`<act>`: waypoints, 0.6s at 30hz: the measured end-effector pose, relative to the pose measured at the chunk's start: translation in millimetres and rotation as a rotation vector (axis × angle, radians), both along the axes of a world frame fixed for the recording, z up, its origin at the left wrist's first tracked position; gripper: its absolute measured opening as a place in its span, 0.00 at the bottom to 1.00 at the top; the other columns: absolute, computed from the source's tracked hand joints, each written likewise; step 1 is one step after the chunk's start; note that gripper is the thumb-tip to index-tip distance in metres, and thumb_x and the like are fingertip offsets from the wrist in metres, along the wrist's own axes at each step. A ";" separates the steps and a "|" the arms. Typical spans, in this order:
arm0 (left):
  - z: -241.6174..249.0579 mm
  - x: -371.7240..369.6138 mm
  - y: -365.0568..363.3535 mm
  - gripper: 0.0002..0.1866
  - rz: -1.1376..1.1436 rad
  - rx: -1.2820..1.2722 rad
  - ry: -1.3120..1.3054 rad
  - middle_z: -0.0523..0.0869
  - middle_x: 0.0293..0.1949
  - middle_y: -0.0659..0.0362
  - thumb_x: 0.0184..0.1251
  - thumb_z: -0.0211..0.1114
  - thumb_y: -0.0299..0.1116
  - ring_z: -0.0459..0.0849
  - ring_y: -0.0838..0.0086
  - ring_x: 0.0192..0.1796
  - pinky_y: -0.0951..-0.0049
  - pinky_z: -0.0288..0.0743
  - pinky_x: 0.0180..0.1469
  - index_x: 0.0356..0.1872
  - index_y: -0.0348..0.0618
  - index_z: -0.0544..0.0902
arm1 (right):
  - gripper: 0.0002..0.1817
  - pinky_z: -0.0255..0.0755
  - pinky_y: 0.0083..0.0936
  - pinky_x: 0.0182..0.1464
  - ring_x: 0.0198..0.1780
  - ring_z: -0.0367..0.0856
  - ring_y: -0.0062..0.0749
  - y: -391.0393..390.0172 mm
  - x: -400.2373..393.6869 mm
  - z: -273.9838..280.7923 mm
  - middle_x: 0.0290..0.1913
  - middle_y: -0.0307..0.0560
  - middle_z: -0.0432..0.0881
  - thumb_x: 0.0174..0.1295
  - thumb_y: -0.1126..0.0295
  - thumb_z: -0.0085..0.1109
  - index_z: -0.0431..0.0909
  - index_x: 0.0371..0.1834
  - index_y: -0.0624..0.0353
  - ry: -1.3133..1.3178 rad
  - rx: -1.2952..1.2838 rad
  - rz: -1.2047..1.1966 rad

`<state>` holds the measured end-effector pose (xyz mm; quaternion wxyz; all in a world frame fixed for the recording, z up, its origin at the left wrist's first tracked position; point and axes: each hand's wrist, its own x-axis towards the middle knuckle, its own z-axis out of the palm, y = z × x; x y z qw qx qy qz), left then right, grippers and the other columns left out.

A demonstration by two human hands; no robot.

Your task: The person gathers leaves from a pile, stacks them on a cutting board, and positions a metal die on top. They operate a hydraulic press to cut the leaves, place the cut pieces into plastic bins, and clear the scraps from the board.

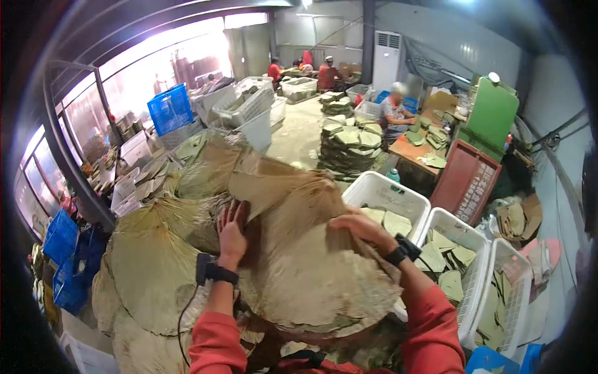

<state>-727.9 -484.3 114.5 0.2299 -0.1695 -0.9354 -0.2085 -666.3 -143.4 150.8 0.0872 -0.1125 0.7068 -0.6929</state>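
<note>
In front of me is a large, tan-green dried lotus leaf [305,268], folded into a fan shape with creases running to a narrow top. My left hand [232,234] lies along its left side, fingers stretched out and apart, palm toward the leaf. At the right edge, my right hand [364,227] has its fingers bent together over the leaf and pinches it; the thumb is partly hidden. A heap of similar folded dried leaves [152,262] spreads to the left, under and beside my left forearm.
White plastic baskets with cut leaf pieces stand at my right, one basket [458,230] nearest. Blue crates [171,111] sit at the left. Stacked leaves [350,146] rise ahead. A seated person [395,112] handles leaves at a table beside a green board [492,115]; other people sit farther back.
</note>
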 end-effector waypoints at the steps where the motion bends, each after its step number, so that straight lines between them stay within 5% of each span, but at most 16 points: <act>1: 0.3 -5.1 -3.7 0.31 -0.001 -0.026 0.072 0.64 0.66 0.46 0.61 0.60 0.45 0.57 0.48 0.69 0.55 0.48 0.69 0.64 0.42 0.67 | 0.10 0.71 0.21 0.41 0.38 0.78 0.21 20.8 16.0 5.6 0.37 0.38 0.81 0.59 0.74 0.55 0.78 0.43 0.63 0.006 -0.039 -0.043; 3: 5.4 -7.3 15.6 0.31 -0.022 -0.037 0.216 0.65 0.65 0.46 0.58 0.63 0.40 0.57 0.48 0.69 0.56 0.50 0.69 0.63 0.42 0.67 | 0.08 0.70 0.19 0.36 0.33 0.77 0.19 30.5 95.7 59.3 0.32 0.38 0.80 0.58 0.72 0.56 0.78 0.40 0.61 -0.124 -0.195 -0.250; 6: 77.1 55.9 82.9 0.31 -0.068 0.077 0.431 0.66 0.63 0.46 0.53 0.66 0.33 0.59 0.48 0.67 0.57 0.53 0.67 0.60 0.42 0.68 | 0.09 0.68 0.16 0.32 0.28 0.74 0.16 109.1 184.1 18.1 0.30 0.36 0.79 0.56 0.68 0.59 0.77 0.37 0.59 -0.200 -0.131 -0.322; 9: 129.4 143.3 156.5 0.26 -0.552 0.281 0.283 0.72 0.58 0.46 0.50 0.66 0.26 0.67 0.50 0.61 0.57 0.60 0.62 0.54 0.39 0.72 | 0.08 0.67 0.15 0.30 0.26 0.73 0.16 135.9 300.2 1.2 0.28 0.34 0.77 0.56 0.69 0.58 0.77 0.35 0.60 -0.226 -0.238 -0.657; 10: 126.7 169.9 183.8 0.13 -0.799 0.246 0.161 0.79 0.47 0.48 0.61 0.60 0.28 0.79 0.63 0.47 0.64 0.73 0.52 0.46 0.36 0.77 | 0.07 0.68 0.15 0.31 0.28 0.73 0.17 140.8 341.7 0.6 0.29 0.35 0.78 0.56 0.70 0.57 0.77 0.35 0.61 -0.245 -0.273 -0.747; 11: 118.2 204.1 213.7 0.12 -0.973 0.349 -0.222 0.83 0.40 0.52 0.63 0.62 0.34 0.81 0.67 0.39 0.69 0.76 0.46 0.44 0.37 0.80 | 0.07 0.68 0.16 0.32 0.29 0.74 0.19 136.4 374.9 -0.2 0.32 0.35 0.79 0.56 0.72 0.57 0.77 0.36 0.63 -0.217 -0.334 -0.847; 12: 107.8 235.3 238.2 0.20 -1.117 0.219 -0.499 0.80 0.48 0.51 0.67 0.59 0.40 0.80 0.69 0.46 0.68 0.74 0.51 0.55 0.39 0.75 | 0.12 0.70 0.18 0.31 0.30 0.75 0.21 116.1 404.9 17.6 0.31 0.40 0.79 0.56 0.71 0.57 0.76 0.40 0.67 -0.071 -0.319 -0.946; 13: 63.9 290.5 287.9 0.26 -1.311 0.454 -1.117 0.75 0.56 0.53 0.70 0.55 0.45 0.75 0.69 0.54 0.67 0.70 0.58 0.64 0.42 0.67 | 0.13 0.70 0.25 0.31 0.29 0.76 0.30 103.5 464.8 12.7 0.31 0.48 0.79 0.57 0.70 0.57 0.74 0.40 0.69 -0.002 0.358 -1.163; 14: 53.5 316.1 306.1 0.32 -1.265 0.559 -1.487 0.70 0.61 0.54 0.71 0.49 0.51 0.68 0.68 0.61 0.65 0.64 0.63 0.68 0.41 0.59 | 0.15 0.71 0.29 0.32 0.30 0.76 0.38 85.5 488.4 17.4 0.31 0.53 0.78 0.55 0.70 0.57 0.74 0.42 0.70 -0.004 0.579 -1.158; 16: 38.9 355.2 347.8 0.35 -1.388 0.872 -2.004 0.69 0.62 0.53 0.71 0.44 0.57 0.65 0.65 0.66 0.61 0.60 0.66 0.68 0.40 0.59 | 0.20 0.71 0.38 0.33 0.32 0.76 0.56 50.5 535.9 26.9 0.32 0.63 0.76 0.53 0.70 0.58 0.72 0.46 0.71 -0.009 1.035 -1.158; 18: 71.9 401.6 361.0 0.40 -1.556 0.852 -2.082 0.68 0.64 0.52 0.67 0.37 0.65 0.63 0.61 0.67 0.56 0.56 0.68 0.68 0.43 0.59 | 0.25 0.75 0.38 0.36 0.31 0.82 0.47 16.7 573.1 50.3 0.39 0.67 0.79 0.55 0.73 0.51 0.69 0.59 0.62 0.003 1.319 -1.196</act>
